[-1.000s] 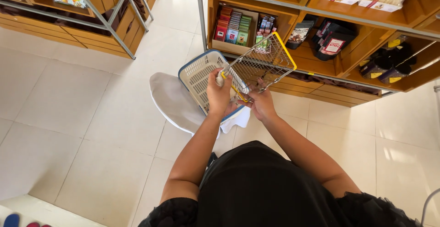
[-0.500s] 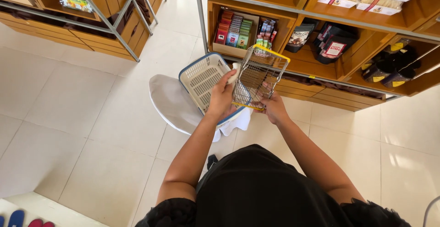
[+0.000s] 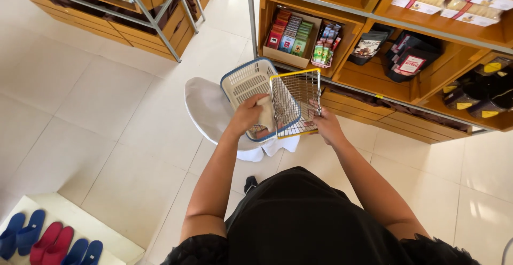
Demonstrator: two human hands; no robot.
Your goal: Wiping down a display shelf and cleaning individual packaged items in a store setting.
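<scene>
- The left hand [image 3: 247,116] is closed around a pale cloth [image 3: 265,114], fingers curled and pressing it against the mesh of the wire basket [image 3: 295,102].
- The right hand [image 3: 327,127] grips that basket by its lower right corner. The fingers are bent onto the yellow rim, though how far they wrap around is hidden by the wire.
- The wire basket sits at about 12 o'clock from the person's chest. It is tipped up on edge, with its mesh face turned toward the camera.
- At 9 o'clock of it, touching or overlapping it, is a cream plastic basket [image 3: 245,82] with a blue rim. Part of that rim crosses the lower mesh, so I cannot tell which basket lies in front there.
- Both baskets are over a round white stool [image 3: 206,110], which has white fabric hanging off its 5 o'clock edge.
- By the look of it, the step in hand is rubbing the cloth over the wire basket while the other hand steadies it (a judgement from the grip, not something plainly shown).
- A further stroke would call for the right hand to brace the frame firmly, since the mesh is tilted and held at only one corner. The cloth would also need to stay flat so it does not snag in the wires.
- At 1 o'clock, wooden shelves [image 3: 374,72] hold boxes and dark pouches.
- At 8 o'clock, far off, blue and red slippers [image 3: 48,241] lie on a pale step.
</scene>
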